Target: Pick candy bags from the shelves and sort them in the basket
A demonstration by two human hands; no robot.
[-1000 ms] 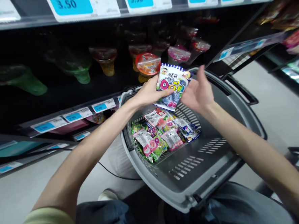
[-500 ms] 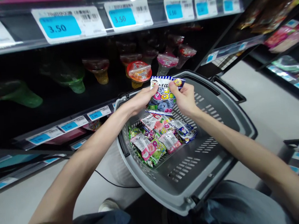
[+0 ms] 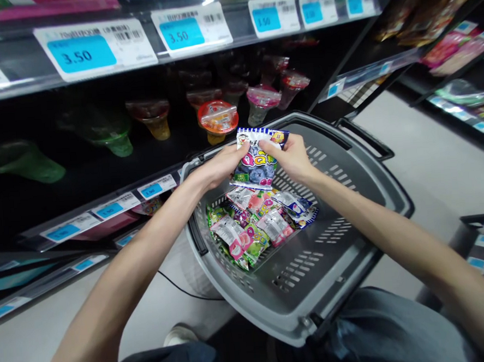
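Observation:
Both my hands grip one bag of blueberry gummy candy (image 3: 257,166), blue and white with a striped top edge. My left hand (image 3: 226,163) pinches its left side, thumb on the front. On the right side, my right hand (image 3: 292,156) holds it the same way, the thumb across the upper front. The bag hangs over the far part of a grey shopping basket (image 3: 301,286). Below it, a pile of small candy bags (image 3: 249,232), green, pink and blue, lies at the basket's left. My fingers behind the bag are hidden.
Cup-shaped jellies (image 3: 217,119) stand on the dark shelf past the basket. A shelf edge with price tags (image 3: 94,50) runs above them, another (image 3: 114,206) below. The basket's handle (image 3: 366,138) sticks out at the far right. A thin black cable (image 3: 183,288) lies on the floor.
The candy bag and both hands have shifted slightly left and down, and my right thumb has moved further across the bag's front. The view has shifted a little. The pile looks the same.

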